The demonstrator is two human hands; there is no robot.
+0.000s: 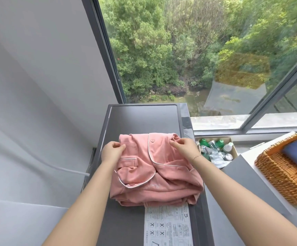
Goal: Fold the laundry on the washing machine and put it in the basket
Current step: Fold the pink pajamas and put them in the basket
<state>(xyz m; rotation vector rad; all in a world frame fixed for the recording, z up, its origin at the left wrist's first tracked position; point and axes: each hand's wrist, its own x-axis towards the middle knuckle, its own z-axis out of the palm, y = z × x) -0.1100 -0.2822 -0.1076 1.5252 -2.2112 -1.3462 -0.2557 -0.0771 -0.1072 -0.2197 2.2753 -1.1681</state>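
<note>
Folding stage: your left hand (112,149) and right hand (184,144) pinch the far edge of the pink pajama top (154,173), mid-washing machine (140,118). Next, probably finish folding, then carry it right to the wicker basket (282,176).

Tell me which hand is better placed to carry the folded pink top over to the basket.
The right hand, probably. It pinches the pink top on the side nearest the basket, which sits to the right. The left hand grips the far side.
</note>
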